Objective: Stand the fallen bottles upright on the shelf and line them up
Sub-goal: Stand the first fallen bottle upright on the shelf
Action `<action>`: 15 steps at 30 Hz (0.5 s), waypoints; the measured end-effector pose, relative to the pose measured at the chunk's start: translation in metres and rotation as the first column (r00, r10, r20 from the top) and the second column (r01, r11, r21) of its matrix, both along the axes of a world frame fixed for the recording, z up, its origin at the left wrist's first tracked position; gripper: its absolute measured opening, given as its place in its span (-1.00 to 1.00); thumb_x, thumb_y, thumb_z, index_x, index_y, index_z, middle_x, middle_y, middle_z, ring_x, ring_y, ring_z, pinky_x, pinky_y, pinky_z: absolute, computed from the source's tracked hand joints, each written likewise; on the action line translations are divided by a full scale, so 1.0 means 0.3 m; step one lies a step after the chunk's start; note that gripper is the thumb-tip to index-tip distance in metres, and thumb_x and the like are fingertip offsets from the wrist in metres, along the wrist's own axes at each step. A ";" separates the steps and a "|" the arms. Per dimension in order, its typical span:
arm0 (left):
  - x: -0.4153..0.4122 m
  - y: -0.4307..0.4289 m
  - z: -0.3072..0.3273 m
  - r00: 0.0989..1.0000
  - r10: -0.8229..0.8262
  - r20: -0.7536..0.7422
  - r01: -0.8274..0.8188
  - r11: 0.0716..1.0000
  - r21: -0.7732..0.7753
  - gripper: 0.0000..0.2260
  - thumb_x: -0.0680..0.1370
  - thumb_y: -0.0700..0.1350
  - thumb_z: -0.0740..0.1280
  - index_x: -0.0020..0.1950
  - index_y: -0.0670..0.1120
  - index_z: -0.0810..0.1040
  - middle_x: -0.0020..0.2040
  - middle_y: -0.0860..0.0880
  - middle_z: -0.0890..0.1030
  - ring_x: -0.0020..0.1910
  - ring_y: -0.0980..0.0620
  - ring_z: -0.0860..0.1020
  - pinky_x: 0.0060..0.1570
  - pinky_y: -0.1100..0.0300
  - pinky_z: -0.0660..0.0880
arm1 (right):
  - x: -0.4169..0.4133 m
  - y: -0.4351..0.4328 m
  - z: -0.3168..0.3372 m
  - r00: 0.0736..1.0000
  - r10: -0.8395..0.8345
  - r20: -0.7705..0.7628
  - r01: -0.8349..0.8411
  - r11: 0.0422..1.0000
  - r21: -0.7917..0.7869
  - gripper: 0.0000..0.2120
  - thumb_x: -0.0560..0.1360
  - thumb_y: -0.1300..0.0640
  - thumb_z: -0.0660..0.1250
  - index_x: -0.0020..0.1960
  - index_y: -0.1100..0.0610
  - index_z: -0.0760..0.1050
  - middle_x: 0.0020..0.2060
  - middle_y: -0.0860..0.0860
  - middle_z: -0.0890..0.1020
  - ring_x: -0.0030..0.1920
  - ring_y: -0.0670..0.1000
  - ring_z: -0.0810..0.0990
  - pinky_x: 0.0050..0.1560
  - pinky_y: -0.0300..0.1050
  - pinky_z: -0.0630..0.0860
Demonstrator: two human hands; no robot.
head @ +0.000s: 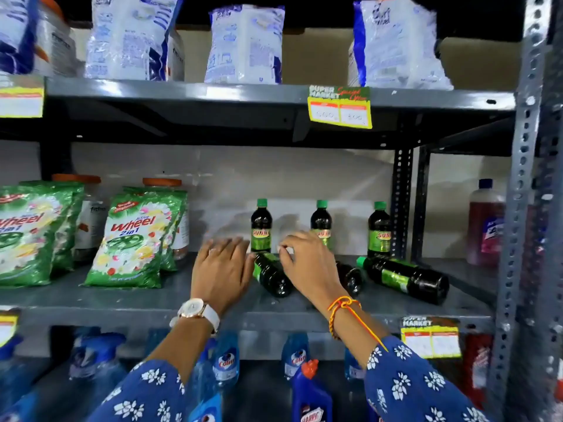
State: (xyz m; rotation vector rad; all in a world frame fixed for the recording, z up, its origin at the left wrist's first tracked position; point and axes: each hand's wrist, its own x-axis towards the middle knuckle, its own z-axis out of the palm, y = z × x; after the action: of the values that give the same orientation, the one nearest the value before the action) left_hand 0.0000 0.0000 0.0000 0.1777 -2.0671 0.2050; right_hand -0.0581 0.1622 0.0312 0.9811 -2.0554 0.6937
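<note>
Both hands over middle shelf. Left hand flat, fingers spread, holding nothing, just left of fallen bottle lying mid-shelf. Right hand above same bottle, fingertips pinched together; can't tell if gripping. 2nd fallen bottle partly behind right wrist. 3rd lying twd right end. 3 upright bottles along back edge. Detergent bags at left end.

the green plastic detergent pouch reads "wheel 2in1". the upright dark bottle with green cap shows "sunny" on its label. the yellow shelf-edge price tag reads "super market special offer". a clear blue spray bottle below reads "colin".
</note>
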 end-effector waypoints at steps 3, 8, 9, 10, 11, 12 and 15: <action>0.049 -0.086 -0.159 1.000 0.010 0.029 -0.008 0.997 -0.078 -0.65 0.54 0.03 0.12 -0.14 -0.13 0.62 -0.19 -0.10 0.67 -0.20 -0.13 0.62 -0.08 0.03 0.42 | 0.001 -0.060 -0.038 0.993 -0.014 0.115 0.008 0.999 0.050 -0.79 0.46 0.05 0.27 -0.11 0.15 0.61 -0.10 0.10 0.61 0.04 0.12 0.47 -0.09 -0.03 0.47; 0.100 -0.180 -0.277 0.994 0.028 0.105 -0.029 0.999 0.013 -0.52 0.58 0.17 0.04 -0.12 -0.10 0.63 -0.17 -0.09 0.67 -0.21 -0.14 0.62 -0.20 0.08 0.47 | -0.023 -0.182 -0.034 0.940 -0.274 0.204 0.222 0.944 0.245 -0.41 0.33 -0.24 0.35 0.14 0.20 0.47 0.12 0.16 0.53 0.20 0.20 0.41 0.10 0.09 0.42; 0.096 -0.189 -0.282 0.995 0.017 0.100 -0.018 1.000 0.007 -0.50 0.58 0.18 0.03 -0.11 -0.11 0.63 -0.15 -0.11 0.68 -0.20 -0.14 0.62 -0.19 0.08 0.48 | -0.033 -0.209 -0.032 0.918 -0.333 0.214 0.267 0.920 0.287 -0.35 0.31 -0.28 0.34 0.17 0.20 0.44 0.15 0.16 0.51 0.22 0.21 0.40 0.13 0.11 0.40; 0.096 -0.193 -0.285 0.996 0.008 0.089 -0.009 1.000 0.006 -0.51 0.57 0.18 0.05 -0.10 -0.12 0.64 -0.14 -0.11 0.68 -0.20 -0.13 0.62 -0.19 0.08 0.48 | -0.044 -0.235 -0.028 0.894 -0.389 0.222 0.307 0.892 0.331 -0.30 0.30 -0.32 0.33 0.19 0.20 0.41 0.18 0.17 0.49 0.23 0.21 0.39 0.15 0.12 0.38; 0.094 -0.193 -0.284 0.997 0.003 0.079 -0.003 1.000 0.005 -0.53 0.56 0.17 0.08 -0.10 -0.13 0.64 -0.14 -0.11 0.68 -0.20 -0.13 0.63 -0.18 0.09 0.47 | -0.057 -0.258 -0.026 0.872 -0.438 0.220 0.339 0.863 0.374 -0.26 0.28 -0.34 0.32 0.21 0.20 0.40 0.19 0.16 0.49 0.23 0.22 0.40 0.17 0.13 0.36; 0.093 -0.193 -0.285 0.998 -0.006 0.070 0.005 1.000 0.013 -0.55 0.55 0.17 0.11 -0.10 -0.13 0.64 -0.14 -0.11 0.68 -0.20 -0.12 0.63 -0.17 0.09 0.45 | -0.072 -0.280 -0.028 0.849 -0.477 0.225 0.359 0.835 0.417 -0.22 0.26 -0.36 0.34 0.23 0.20 0.38 0.20 0.16 0.50 0.23 0.22 0.41 0.18 0.14 0.37; 0.082 -0.194 -0.299 1.000 -0.016 0.018 0.015 0.999 0.035 -0.59 0.53 0.15 0.16 -0.09 -0.12 0.65 -0.12 -0.10 0.69 -0.19 -0.12 0.63 -0.12 0.07 0.40 | -0.110 -0.325 -0.041 0.802 -0.556 0.219 0.410 0.778 0.476 -0.25 0.20 -0.26 0.47 0.21 0.19 0.41 0.15 0.12 0.55 0.19 0.21 0.46 0.14 0.09 0.44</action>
State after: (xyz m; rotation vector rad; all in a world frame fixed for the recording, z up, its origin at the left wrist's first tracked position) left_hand 0.0245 -0.0582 -0.0898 0.1818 -2.0901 0.1623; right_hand -0.0911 0.0648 0.0190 0.4895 -2.7034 0.1548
